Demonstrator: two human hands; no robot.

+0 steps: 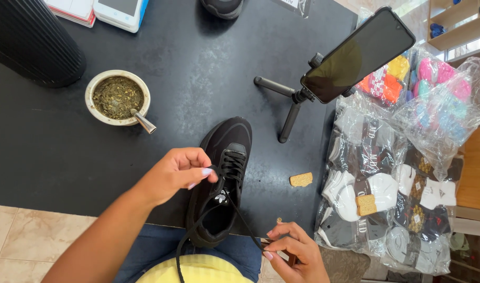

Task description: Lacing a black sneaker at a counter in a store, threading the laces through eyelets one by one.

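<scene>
Black sneaker (222,178) sits centre frame at the near edge of the dark desk (56,157), heel overhanging toward the lap. Left hand (174,175) is at the eyelets, fingers pinched on the black lace (219,202) near the tongue. Right hand (292,249), lower right of the frame, has its fingers clenched on the other lace end, pulled taut on a diagonal; there may be something small and brown in that hand too, hard to tell. Risks: one lace tail hangs loose lower centre and could snag or pull out of an eyelet if tension goes uneven. The shoe is half off the edge, so a hard tug could tip it off. Gourd cup of herb tea (117,97) with metal straw at upper left and the phone on a tripod (355,55) at upper right are both within elbow reach, so a knock is possible. Cracker (301,180) lies just right of the shoe.
</scene>
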